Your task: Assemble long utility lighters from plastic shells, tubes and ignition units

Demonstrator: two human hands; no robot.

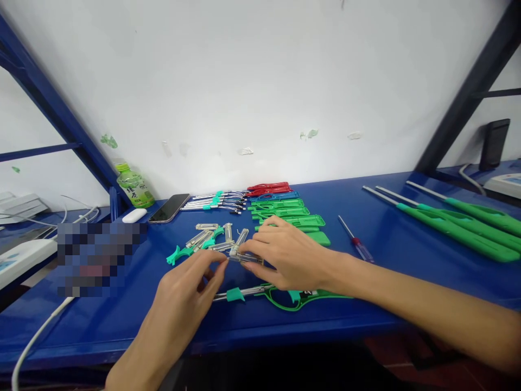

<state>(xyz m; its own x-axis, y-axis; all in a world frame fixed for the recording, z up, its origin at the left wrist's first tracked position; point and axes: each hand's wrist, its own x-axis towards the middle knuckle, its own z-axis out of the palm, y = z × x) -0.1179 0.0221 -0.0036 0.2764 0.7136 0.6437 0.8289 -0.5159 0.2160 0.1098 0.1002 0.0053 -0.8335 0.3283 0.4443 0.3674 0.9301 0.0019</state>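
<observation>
A clear plastic lighter fuel tank (pixel 250 258) is held in the fingers of my right hand (pixel 288 254). At its left end, the thumb and forefinger of my left hand (pixel 189 288) are pinched together; whatever lies between them is too small to make out. Beyond my fingers lies a loose group of similar clear tanks (pixel 198 239) among teal trigger pieces (pixel 178 254). Below my hands, near the front edge, is an opened green lighter body (pixel 285 305) with a metal rod and a teal piece (pixel 235 294); my right hand and forearm partly cover it.
Behind lie metal rods with wires (pixel 211 201), red casing halves (pixel 268 188) and green casing halves (pixel 280 205). A screwdriver (pixel 358 244) and several long green lighters (pixel 456 228) are at right. A phone (pixel 170 208), white case (pixel 134 215) and bottle (pixel 135 187) stand left.
</observation>
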